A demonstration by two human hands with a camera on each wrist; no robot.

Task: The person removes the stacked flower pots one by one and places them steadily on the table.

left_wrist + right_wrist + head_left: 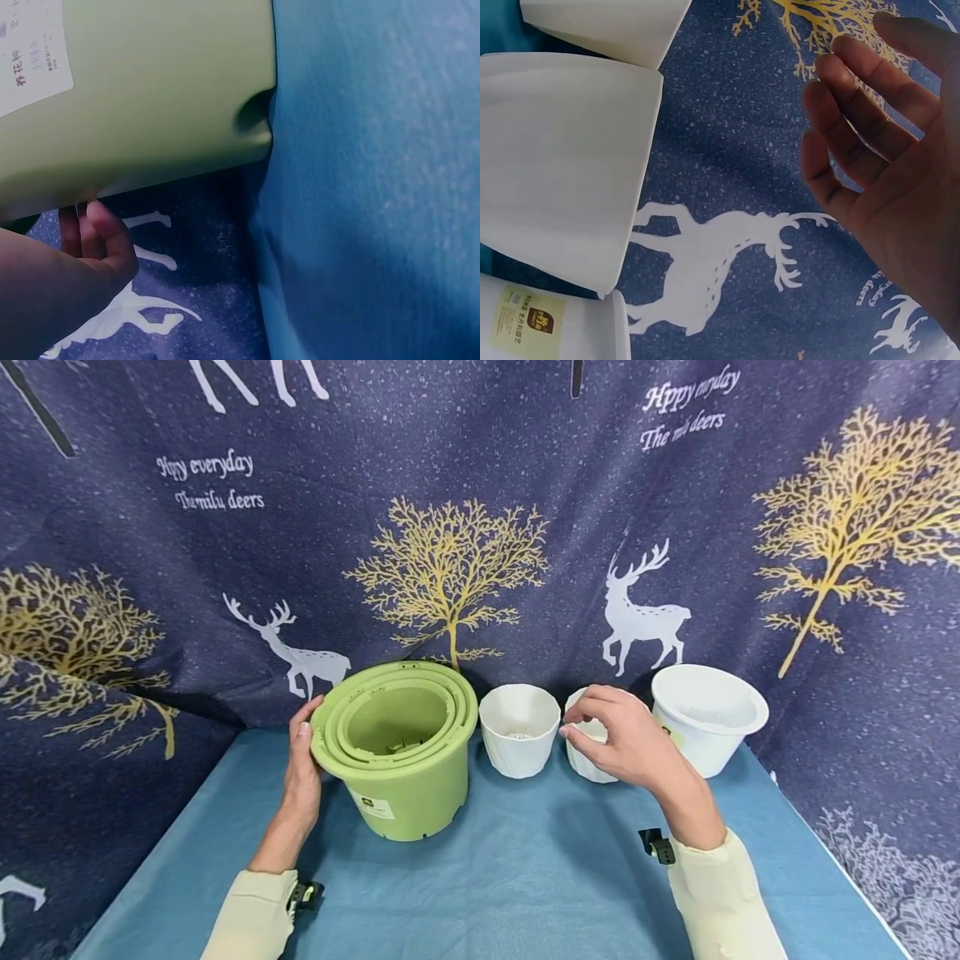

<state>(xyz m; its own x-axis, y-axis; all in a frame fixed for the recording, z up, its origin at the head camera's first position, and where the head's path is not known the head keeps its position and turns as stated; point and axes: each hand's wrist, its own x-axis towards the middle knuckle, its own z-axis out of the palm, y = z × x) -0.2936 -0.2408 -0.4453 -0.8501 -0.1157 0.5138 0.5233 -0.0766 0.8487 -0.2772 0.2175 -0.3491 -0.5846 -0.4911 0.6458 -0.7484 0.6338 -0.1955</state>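
Note:
A stack of nested green flower pots [420, 793] stands upright on the blue cloth, left of the middle. At its left side my left hand [302, 772] touches the outer pot near the rim. In the left wrist view, the fingertips of my left hand [97, 251] meet the pot's wall [165, 82]. My right hand [626, 739] hovers over a small white flower pot [588, 766], partly hiding it. The right wrist view has my right hand [892, 142] with its fingers loosely bent, holding nothing, apart from the white pot [562, 165].
Another small white pot [519, 752] stands between the green stack and the partly hidden one. A larger white pot [705, 747] with a label is at the right. Behind them hangs a dark blue curtain [480, 460] with deer and trees. Blue cloth [495, 877] covers the table.

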